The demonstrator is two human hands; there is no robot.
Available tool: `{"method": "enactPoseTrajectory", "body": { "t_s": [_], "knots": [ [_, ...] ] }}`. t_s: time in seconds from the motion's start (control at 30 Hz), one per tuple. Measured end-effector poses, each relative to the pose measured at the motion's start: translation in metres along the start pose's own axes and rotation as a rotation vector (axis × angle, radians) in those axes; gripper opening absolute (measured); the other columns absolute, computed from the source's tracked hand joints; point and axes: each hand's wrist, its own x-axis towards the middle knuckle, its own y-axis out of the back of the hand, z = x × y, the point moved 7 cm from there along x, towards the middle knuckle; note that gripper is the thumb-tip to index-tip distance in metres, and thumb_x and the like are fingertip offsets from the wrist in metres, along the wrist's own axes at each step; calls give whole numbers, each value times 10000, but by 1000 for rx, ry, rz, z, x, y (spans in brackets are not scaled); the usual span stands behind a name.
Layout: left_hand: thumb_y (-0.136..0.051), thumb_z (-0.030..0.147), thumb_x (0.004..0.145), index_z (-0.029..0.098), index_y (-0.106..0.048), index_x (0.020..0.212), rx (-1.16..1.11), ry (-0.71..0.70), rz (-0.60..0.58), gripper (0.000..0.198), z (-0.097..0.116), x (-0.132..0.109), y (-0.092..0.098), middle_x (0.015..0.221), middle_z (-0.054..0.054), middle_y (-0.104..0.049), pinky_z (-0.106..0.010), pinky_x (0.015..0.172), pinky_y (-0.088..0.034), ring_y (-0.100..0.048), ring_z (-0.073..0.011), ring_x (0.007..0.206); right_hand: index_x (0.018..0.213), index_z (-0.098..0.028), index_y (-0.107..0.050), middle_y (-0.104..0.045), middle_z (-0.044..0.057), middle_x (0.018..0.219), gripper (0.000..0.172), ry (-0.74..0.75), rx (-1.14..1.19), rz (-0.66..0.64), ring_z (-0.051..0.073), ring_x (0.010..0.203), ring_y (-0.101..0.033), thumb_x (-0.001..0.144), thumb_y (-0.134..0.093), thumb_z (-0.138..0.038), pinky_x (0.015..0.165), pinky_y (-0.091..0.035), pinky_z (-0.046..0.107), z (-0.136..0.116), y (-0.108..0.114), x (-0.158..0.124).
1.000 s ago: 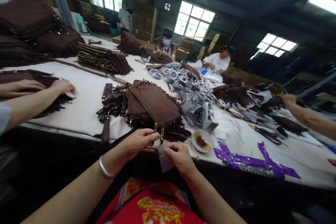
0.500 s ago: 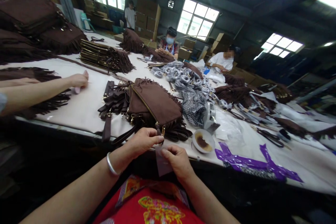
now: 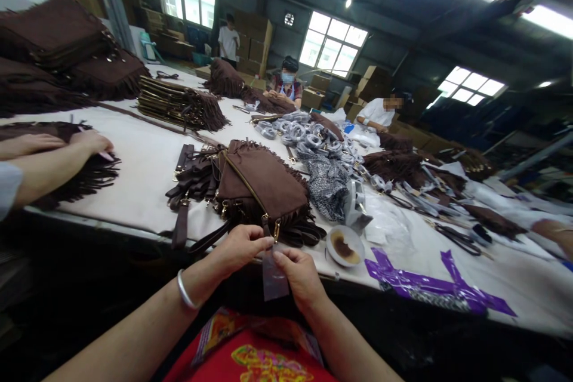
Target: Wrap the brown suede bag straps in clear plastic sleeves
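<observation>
A brown fringed bag (image 3: 266, 182) with a gold zipper lies on top of a stack at the table's front edge. At its near corner, my left hand (image 3: 244, 246) pinches a short brown strap end beside a gold clasp (image 3: 276, 231). Below that hangs a small clear plastic sleeve (image 3: 274, 277), its top edge between my hands. My right hand (image 3: 299, 274) grips the sleeve's upper right side with thumb and fingers. Dark wrist straps (image 3: 197, 176) with gold hooks are heaped left of the bag.
Right of the bag are a bowl (image 3: 345, 246) with brown residue, a patterned cloth (image 3: 329, 185) and purple tape (image 3: 421, 280) along the edge. Plastic-wrapped coils (image 3: 308, 134) lie behind. A co-worker's hands (image 3: 89, 143) work over fringe at left; other people sit across the table.
The co-worker's hand at left has drawn back leftward onto the fringe. My hands stay almost in place; the plastic sleeve now hangs straighter. The view has tilted slightly.
</observation>
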Motion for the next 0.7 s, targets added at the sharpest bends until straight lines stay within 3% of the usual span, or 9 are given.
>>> {"method": "enactPoseTrajectory", "body": {
  "t_s": [0.1,0.23,0.37,0.43,0.53,0.7],
  "knots": [
    [-657,527,710,135,-663,723,46,-9,-33,392,-3,-4,-1,633,1,-570,-218,529,-348,-487,-130,604,788,-110,-712,-659,24,628,371,3,59,26,112,526,-535,649,-776,-448,532,-408,231,-1,-2,6],
    [-650,524,726,133,-651,863,-68,110,-71,414,-27,-12,-3,663,10,-551,-197,500,-313,-458,-104,574,783,-101,-692,-674,37,647,395,15,126,54,129,548,-560,618,-793,-446,546,-432,243,-3,-10,17],
    [-674,475,702,142,-589,726,-172,116,-20,345,-40,-16,0,554,59,-446,-196,477,-258,-358,-77,501,791,-96,-687,-675,38,660,415,43,130,57,130,567,-563,616,-793,-457,564,-444,248,-6,-19,22],
    [-673,456,694,144,-583,675,-129,70,33,326,-35,-16,6,529,60,-440,-205,480,-265,-355,-82,500,822,-99,-685,-672,36,669,424,47,139,21,124,567,-557,655,-764,-480,557,-439,242,-7,-24,20],
    [-657,435,697,135,-649,713,-7,-2,93,301,-21,-13,16,599,16,-551,-224,535,-345,-456,-122,577,850,-115,-666,-640,15,625,452,14,131,-21,107,510,-524,696,-711,-537,487,-397,217,-5,-28,17],
    [-602,459,711,138,-680,757,114,-33,215,334,-3,-4,34,634,-3,-604,-246,568,-390,-514,-154,607,740,-119,-628,-568,-4,480,469,-39,-46,14,81,403,-461,665,-691,-578,401,-289,181,-6,-33,19]
  ]
}}
